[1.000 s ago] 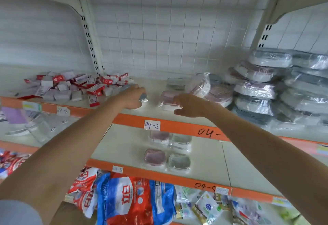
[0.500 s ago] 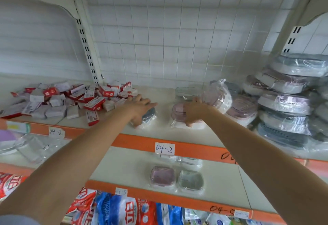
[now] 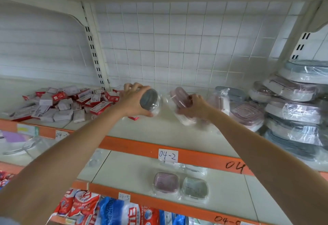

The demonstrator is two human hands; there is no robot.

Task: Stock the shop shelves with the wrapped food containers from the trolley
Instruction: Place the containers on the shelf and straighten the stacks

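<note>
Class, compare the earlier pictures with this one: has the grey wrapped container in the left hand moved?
Yes. The left hand has tipped the grey wrapped container up on edge, off the shelf, nearer the back grid wall.

Grey container [image 3: 150, 100], pink container [image 3: 181, 97], orange-edged white shelf [image 3: 142, 146].

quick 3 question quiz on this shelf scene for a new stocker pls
1. True or false: the left hand holds a grey-lidded wrapped container.
2. What colour is the lid of the container in the right hand's grip? A pink, B green, C yellow.
3. Fill in: the paper label on the orange shelf edge below the hands reads ____.

Key: 1 true; 2 A; 3 04-2.
</note>
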